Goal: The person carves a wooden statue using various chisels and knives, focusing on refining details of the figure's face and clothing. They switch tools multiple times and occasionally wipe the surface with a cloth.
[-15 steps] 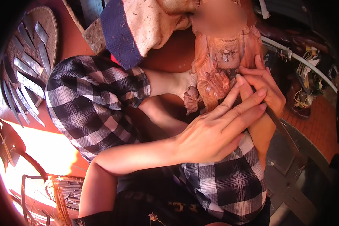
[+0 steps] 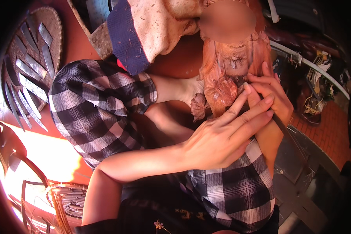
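The wooden carving [image 2: 238, 60] stands at upper right, just beyond the person's hands, with a bare foot [image 2: 189, 90] apparently against its left side. The right hand [image 2: 272, 91] is bent at its lower front; the left hand [image 2: 224, 142] lies across it, fingers stretched out and nearly straight. A thin dark tool [image 2: 285, 126] runs out beneath them toward the lower right, though I cannot tell how firmly either hand grips it. If the tool slipped under pressure, it could gouge the wood or (worse) catch a finger or that foot; a carving poorly braced could also rock. The tool's working end is hidden behind fingers, the carving's face is blurred, and its top is cut off.
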Motion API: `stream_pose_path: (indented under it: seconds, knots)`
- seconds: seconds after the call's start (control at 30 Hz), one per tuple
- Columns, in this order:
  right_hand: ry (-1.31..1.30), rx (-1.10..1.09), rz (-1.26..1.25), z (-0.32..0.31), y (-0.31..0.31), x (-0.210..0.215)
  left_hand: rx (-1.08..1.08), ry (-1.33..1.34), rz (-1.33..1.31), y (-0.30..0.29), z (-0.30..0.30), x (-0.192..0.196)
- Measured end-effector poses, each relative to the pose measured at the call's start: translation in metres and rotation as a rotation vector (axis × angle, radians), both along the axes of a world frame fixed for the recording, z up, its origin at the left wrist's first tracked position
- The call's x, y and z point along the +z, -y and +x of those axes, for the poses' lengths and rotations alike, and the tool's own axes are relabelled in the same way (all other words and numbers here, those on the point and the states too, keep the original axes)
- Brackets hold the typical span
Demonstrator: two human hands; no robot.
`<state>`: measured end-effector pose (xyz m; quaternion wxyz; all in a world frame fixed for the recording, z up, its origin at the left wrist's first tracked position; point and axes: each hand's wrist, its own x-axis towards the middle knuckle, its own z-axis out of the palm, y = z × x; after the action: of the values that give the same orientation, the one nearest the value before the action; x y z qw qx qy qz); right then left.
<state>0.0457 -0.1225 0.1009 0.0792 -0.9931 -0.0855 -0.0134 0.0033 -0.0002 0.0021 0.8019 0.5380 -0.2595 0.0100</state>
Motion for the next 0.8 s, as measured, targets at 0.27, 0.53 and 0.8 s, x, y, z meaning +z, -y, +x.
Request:
stream_pose_path:
  seconds: [0.27,0.53,0.8]
  knots:
    - [-0.023,-0.011,0.033,0.0005,-0.0018,0.0011,0.009,-0.003,0.002,-0.0001,-0.0011,0.0001]
    - [-0.011,0.004,-0.02,-0.0006,-0.0018,0.0018,-0.021,-0.019,0.025,-0.0036,-0.0014,0.0019]
    - [-0.004,0.008,0.001,-0.0005,0.0006,0.0007,-0.025,-0.019,-0.016,-0.0007,0.0001,0.0008]
